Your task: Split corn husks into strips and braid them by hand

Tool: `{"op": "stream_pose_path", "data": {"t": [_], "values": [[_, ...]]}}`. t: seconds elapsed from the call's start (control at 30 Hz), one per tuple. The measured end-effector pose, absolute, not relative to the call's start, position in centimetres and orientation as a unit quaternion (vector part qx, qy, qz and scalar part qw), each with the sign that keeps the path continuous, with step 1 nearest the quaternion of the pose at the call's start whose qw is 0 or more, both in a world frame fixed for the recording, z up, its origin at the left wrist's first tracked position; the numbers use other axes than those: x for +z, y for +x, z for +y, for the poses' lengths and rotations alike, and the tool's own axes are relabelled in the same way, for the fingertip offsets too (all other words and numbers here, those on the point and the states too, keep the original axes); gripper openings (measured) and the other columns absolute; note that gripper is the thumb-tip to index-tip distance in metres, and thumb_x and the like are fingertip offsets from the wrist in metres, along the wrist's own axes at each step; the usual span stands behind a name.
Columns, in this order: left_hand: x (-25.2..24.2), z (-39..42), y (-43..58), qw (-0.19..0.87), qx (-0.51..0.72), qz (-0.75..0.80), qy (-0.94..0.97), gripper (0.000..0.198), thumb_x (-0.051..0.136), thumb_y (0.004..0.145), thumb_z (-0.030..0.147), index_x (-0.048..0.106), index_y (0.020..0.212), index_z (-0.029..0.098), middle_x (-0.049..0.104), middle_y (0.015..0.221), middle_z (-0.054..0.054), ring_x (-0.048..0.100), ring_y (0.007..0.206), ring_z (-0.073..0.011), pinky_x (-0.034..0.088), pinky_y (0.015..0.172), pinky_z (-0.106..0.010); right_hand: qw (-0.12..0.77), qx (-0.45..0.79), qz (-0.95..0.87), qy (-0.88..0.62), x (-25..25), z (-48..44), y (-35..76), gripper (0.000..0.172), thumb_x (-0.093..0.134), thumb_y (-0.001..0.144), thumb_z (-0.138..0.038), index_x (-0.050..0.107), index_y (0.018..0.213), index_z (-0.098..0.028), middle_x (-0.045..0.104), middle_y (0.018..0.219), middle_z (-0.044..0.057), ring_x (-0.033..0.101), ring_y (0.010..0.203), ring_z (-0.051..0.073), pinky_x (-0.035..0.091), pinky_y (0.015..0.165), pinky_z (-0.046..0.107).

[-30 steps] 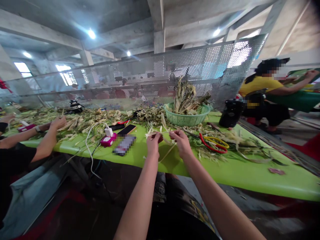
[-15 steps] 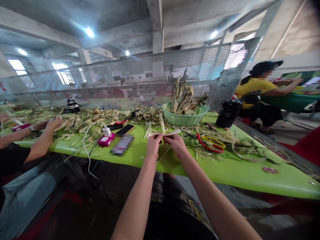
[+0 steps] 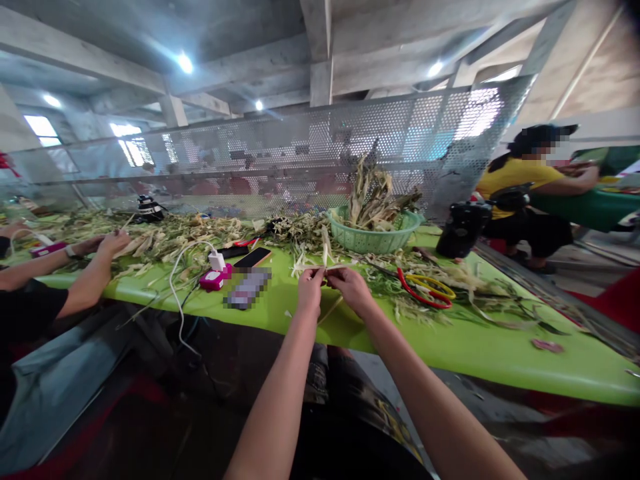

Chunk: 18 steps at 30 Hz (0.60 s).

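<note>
Between my two hands are pale strips of dried husk (image 3: 326,248), one standing upright and others sticking out sideways and down. My left hand (image 3: 311,288) is closed, its thumb and fingers pinching the strips from the left. Close beside it, my right hand (image 3: 350,285) pinches the same strips from the right. The fingertips nearly meet, and exactly where the strips cross is hidden behind them. Both hands are just above the front part of the green-covered table (image 3: 273,320).
A green basket (image 3: 373,241) of dried husks stands behind my hands. Scissors with red and yellow handles (image 3: 425,290) lie to the right. On the left are phones (image 3: 247,288), a pink power socket (image 3: 215,277) and a white cable. A co-worker's hands (image 3: 107,247) work further left.
The view has shifted slightly, so the scene sits a little further right. My hands keep their pinch on the strips; the right-hand side strip looks less spread out.
</note>
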<state>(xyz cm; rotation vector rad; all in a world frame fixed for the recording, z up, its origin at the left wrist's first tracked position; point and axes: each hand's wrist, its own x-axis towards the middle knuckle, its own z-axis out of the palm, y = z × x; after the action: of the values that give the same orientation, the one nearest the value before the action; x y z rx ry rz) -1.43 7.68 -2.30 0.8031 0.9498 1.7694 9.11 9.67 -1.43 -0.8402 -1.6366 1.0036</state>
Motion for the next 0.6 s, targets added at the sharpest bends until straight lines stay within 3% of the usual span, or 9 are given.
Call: {"op": "stream_pose_path", "data": {"t": [0.17,0.3,0.47,0.6], "values": [[-2.6,8.2,-1.5,0.508,0.731,0.361,0.278,0.017,0.071,0.067,0.026,0.063,0.072,0.013,0.059,0.064,0.0,0.052,0.058,-0.0101,0.042,0.06,-0.025,0.483,0.41,-0.695,-0.34,-1.4,9.4,9.0,0.011,0.065,0.067,-0.03,0.069,0.068,-0.02,0.066,0.062,0.001,0.058,0.058,0.017,0.044,0.06,0.03],[-2.2,7.8,-1.6,0.479,0.726,0.386,0.308,0.02,0.073,0.067,0.03,0.066,0.077,0.014,0.063,0.07,-0.002,0.056,0.064,-0.0122,0.044,0.065,-0.027,0.504,0.441,-0.661,-0.34,-1.2,8.9,9.0,0.023,0.07,0.068,-0.039,0.069,0.075,-0.017,0.066,0.063,0.002,0.057,0.058,0.017,0.042,0.057,0.029],[-1.6,7.1,-1.4,0.45,0.695,0.41,0.383,0.01,0.071,0.071,0.025,0.068,0.075,0.016,0.065,0.069,-0.003,0.058,0.068,-0.0142,0.044,0.072,-0.028,0.597,0.405,-0.581,-0.377,-0.8,8.7,9.5,0.037,0.077,0.064,-0.048,0.066,0.08,-0.017,0.064,0.069,0.002,0.054,0.062,0.015,0.041,0.059,0.027],[-1.7,7.0,-1.3,0.46,0.676,0.406,0.407,0.008,0.071,0.071,0.022,0.068,0.075,0.016,0.066,0.07,-0.004,0.058,0.069,-0.0158,0.045,0.073,-0.03,0.582,0.447,-0.562,-0.382,-0.7,8.8,9.7,0.038,0.076,0.062,-0.053,0.065,0.072,-0.017,0.059,0.062,0.0,0.047,0.055,0.013,0.035,0.054,0.027]]}}
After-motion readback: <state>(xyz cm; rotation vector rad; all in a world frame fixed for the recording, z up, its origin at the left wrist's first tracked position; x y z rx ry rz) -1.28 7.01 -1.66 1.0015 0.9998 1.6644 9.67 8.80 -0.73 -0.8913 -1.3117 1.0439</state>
